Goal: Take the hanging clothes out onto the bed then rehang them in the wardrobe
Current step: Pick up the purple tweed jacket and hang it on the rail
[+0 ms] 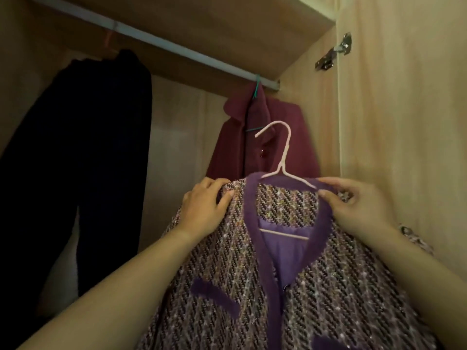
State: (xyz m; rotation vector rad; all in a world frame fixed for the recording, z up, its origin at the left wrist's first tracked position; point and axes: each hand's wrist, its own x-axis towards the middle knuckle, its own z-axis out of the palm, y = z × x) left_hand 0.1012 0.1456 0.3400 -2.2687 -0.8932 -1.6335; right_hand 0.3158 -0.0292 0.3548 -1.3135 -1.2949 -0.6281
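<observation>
Now left hand (204,202) and right hand (353,202) curl fingers round the jacket (227,274) shoulders; hanger (286,150) hook rises between them, red coat (232,147) just beyond, rail (177,49) above

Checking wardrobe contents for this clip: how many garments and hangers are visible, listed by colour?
dark garment: 1
maroon coat: 1
purple tweed jacket: 1
orange hanger: 1
green hanger: 1
pale pink hanger: 1
Total: 6

Purple tweed jacket (227,274) sits upright on pink hanger (285,152) below rail (177,49). Maroon coat (227,152) and dark garment (88,147) hang from rail.
</observation>
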